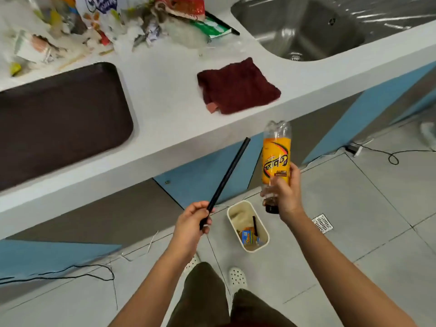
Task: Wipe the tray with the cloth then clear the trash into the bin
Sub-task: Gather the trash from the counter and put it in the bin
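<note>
Trash clearing looks to be the step in hand: the cloth point(238, 87) lies folded on the counter point(165, 95) beside the dark tray point(59, 119), which holds nothing. The left hand point(193, 223) grips a black straw point(226, 178) near its lower end; the right hand point(284, 192) holds an empty bottle point(276, 159) upside down by its neck, cap pointing down. Both hang above the small bin point(247, 226) on the floor, so the next move calls for lowering and letting go over its opening. More litter point(99, 24) waits at the counter's back. The bottle's orange label reads inverted and I cannot make it out; a bag up there shows partial letters, unclear.
</note>
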